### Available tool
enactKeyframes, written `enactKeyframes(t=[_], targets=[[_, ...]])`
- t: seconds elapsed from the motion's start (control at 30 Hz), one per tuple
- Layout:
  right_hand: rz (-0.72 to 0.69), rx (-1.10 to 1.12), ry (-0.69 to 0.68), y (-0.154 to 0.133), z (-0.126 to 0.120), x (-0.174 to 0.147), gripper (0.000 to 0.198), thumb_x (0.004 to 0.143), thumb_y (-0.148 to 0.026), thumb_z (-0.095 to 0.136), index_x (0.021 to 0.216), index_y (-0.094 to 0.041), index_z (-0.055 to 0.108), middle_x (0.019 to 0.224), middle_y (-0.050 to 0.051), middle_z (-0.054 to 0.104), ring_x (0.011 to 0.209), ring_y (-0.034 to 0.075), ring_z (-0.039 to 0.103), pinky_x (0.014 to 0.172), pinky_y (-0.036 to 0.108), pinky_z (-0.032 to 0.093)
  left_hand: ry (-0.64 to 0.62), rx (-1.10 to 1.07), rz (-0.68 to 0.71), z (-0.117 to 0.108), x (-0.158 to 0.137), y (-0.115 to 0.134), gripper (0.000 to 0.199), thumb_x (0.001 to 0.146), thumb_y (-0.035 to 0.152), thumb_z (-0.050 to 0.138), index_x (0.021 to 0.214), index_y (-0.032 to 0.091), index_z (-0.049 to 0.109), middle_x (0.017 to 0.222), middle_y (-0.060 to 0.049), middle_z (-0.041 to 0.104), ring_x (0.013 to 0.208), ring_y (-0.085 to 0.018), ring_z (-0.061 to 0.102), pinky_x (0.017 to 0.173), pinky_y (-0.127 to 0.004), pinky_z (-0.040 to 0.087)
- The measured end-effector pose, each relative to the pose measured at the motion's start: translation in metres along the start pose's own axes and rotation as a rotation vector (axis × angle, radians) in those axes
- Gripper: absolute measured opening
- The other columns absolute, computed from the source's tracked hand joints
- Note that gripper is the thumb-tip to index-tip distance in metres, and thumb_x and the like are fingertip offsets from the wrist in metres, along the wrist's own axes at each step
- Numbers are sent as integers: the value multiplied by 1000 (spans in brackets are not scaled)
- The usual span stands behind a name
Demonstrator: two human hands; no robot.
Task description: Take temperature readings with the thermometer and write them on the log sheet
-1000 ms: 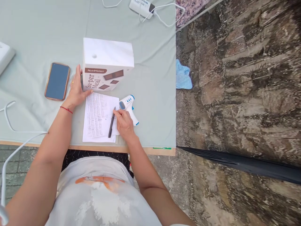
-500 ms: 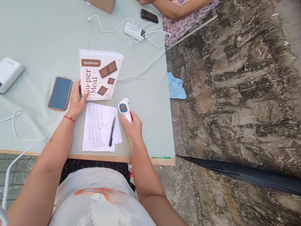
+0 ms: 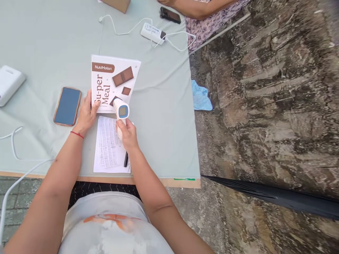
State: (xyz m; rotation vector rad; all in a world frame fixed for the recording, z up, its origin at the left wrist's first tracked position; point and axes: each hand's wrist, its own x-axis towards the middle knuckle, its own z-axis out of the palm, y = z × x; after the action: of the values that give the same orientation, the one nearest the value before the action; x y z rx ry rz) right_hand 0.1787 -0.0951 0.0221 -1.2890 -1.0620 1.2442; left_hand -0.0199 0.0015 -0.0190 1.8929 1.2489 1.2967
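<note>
My left hand [image 3: 88, 110] grips the lower left edge of a white box [image 3: 106, 76] printed "NutriMotion Su-per Meal", its thumb on the printed face. In my right hand [image 3: 128, 133] is a white infrared thermometer [image 3: 123, 111] with a blue-rimmed screen facing me. The thermometer's head covers the lower edge of the box's front; whether they touch I cannot tell. Below the box lie handwritten paper sheets [image 3: 107, 148], partly under my right hand. A black pen [image 3: 126, 159] rests on them, its upper part hidden by that hand.
A smartphone [image 3: 67, 106] lies left of the box, and a white power bank [image 3: 10, 84] farther left. Toward the back are another white device [image 3: 153, 33] with a cable, a black phone [image 3: 170, 15], a cardboard box [image 3: 118, 4] and another person's arm [image 3: 197, 8].
My right hand has carried the thermometer left and up, from beside the box to in front of its lower edge. The box has tilted a little; my left hand keeps its hold.
</note>
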Motion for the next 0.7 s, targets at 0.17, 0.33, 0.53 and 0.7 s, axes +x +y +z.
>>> enactKeyframes(t=[0.17,0.33,0.53,0.7], targets=[[-17,-26,21,-3,1,2,64,79,-87,67,78,-25,52,73,-2,49,73,17,45,69,31,40,7,2,9,1,2,1,70,104,77,40,153,29,54,153,-14,58,144,-36,52,124,-61,40],[0,14,-22,-4,1,3,65,79,-89,66,80,-24,53,73,-3,49,71,16,45,70,32,41,-2,8,21,1,4,4,72,104,78,37,154,28,51,149,-15,60,142,-36,53,124,-61,40],[25,-8,-23,-3,3,5,65,77,-88,68,85,-25,56,76,-1,53,76,18,52,72,33,46,-7,-35,-12,-1,5,7,78,98,84,42,153,29,54,147,-15,61,143,-38,52,126,-62,39],[52,62,-89,-9,3,0,66,74,-87,72,93,-25,61,79,0,59,76,19,55,71,33,50,-55,-83,-35,-6,4,12,90,92,88,52,159,28,46,149,-14,60,146,-39,51,123,-61,44]])
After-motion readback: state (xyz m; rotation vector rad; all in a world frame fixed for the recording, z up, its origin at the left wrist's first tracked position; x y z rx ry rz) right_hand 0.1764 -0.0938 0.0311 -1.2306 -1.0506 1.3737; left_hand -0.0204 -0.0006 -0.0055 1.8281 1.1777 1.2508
